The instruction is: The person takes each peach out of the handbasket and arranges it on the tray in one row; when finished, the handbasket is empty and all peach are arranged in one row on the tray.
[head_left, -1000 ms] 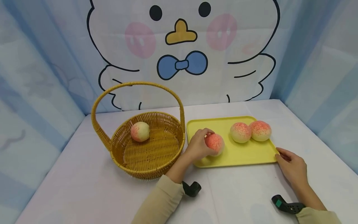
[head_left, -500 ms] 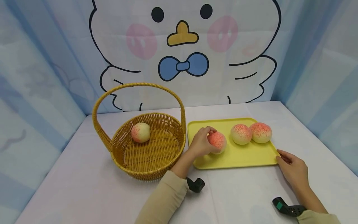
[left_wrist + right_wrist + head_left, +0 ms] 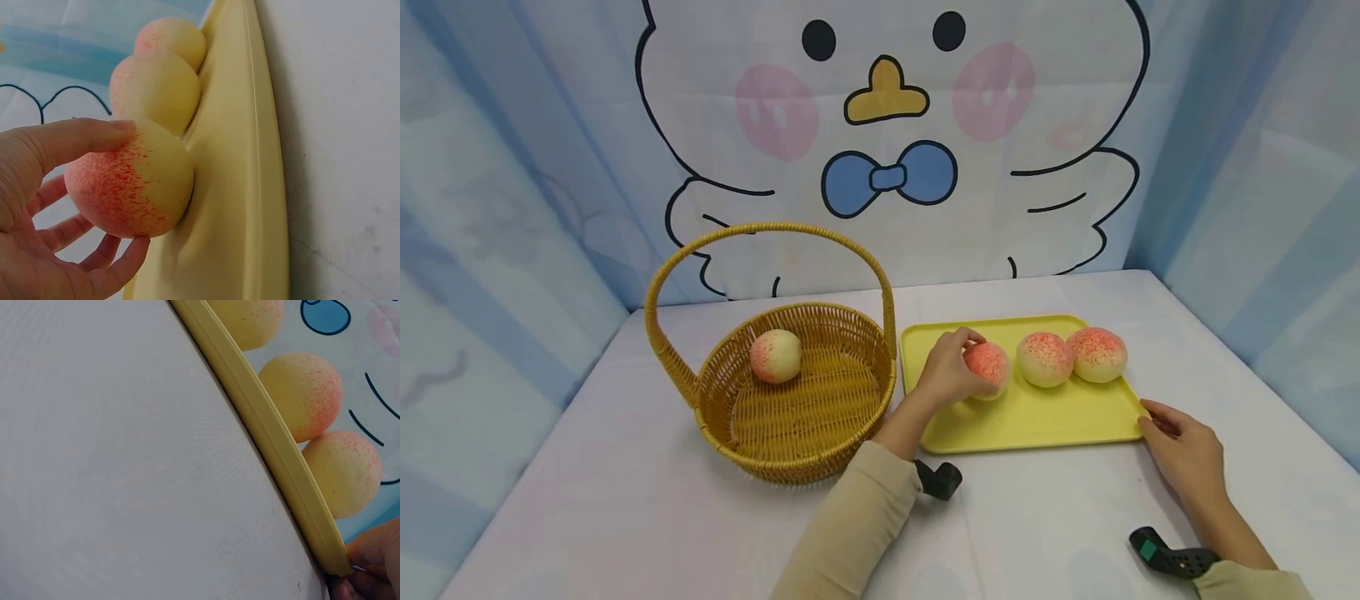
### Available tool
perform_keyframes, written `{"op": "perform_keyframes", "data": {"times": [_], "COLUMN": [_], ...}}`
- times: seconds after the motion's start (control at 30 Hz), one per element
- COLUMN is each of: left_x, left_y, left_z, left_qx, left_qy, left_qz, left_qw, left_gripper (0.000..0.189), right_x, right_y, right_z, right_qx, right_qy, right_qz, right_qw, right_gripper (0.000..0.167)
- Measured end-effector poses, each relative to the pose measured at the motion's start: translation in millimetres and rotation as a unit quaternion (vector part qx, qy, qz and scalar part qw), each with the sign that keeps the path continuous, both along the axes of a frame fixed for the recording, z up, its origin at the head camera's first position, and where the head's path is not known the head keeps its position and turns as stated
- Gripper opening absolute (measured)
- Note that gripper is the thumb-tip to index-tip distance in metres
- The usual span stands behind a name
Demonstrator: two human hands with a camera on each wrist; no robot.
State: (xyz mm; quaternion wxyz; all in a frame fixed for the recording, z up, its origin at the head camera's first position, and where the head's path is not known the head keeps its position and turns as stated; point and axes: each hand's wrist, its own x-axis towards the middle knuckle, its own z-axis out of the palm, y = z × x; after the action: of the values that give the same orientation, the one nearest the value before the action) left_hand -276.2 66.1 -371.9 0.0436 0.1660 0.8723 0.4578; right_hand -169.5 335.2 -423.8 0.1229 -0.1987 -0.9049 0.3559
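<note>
In the head view my left hand [image 3: 947, 372] holds a pink-and-cream peach [image 3: 990, 370] over the left half of a yellow tray [image 3: 1045, 423]. The left wrist view shows the thumb on top of this peach [image 3: 134, 187] and fingertips curled beneath it. Two more peaches, one [image 3: 1045, 360] beside the held one and another [image 3: 1097, 354] farther right, sit side by side on the tray. At the tray's right front corner my right hand [image 3: 1187, 450] pinches the edge, thumb against the rim in the right wrist view. Part of its fingers is hidden under the corner.
Left of the tray stands a brown wicker basket [image 3: 782, 472] with a tall arched handle [image 3: 775, 226]. One peach [image 3: 777, 357] lies inside it, toward the back left. White cloth covers the table [image 3: 625, 517]. A printed curtain [image 3: 985, 225] hangs close behind.
My left hand has shifted right and slightly away from me with the peach, closer to the other two on the tray. The right hand keeps its place at the corner.
</note>
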Motion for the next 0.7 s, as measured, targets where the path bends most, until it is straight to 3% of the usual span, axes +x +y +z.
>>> {"op": "perform_keyframes", "data": {"times": [0.27,0.57,0.7], "left_x": [-4.1,-3.5,-3.3], "left_y": [11.3,18.0,20.2], "left_z": [2.3,1.6,3.1], "left_qx": [0.001,-0.002,-0.014], "left_qy": [-0.002,-0.001,0.006], "left_qz": [0.003,0.034,0.032], "left_qw": [1.0000,0.9994,0.9994], "left_gripper": [0.058,0.056,0.056], "right_x": [2.1,2.5,3.6], "right_y": [3,-2,-4], "right_z": [1.2,4.5,5.9], "right_qx": [-0.004,0.000,0.001], "right_qy": [-0.001,0.005,0.007], "right_qz": [-0.002,0.003,0.000], "right_qw": [1.0000,1.0000,1.0000], "right_gripper": [0.043,0.041,0.040]}}
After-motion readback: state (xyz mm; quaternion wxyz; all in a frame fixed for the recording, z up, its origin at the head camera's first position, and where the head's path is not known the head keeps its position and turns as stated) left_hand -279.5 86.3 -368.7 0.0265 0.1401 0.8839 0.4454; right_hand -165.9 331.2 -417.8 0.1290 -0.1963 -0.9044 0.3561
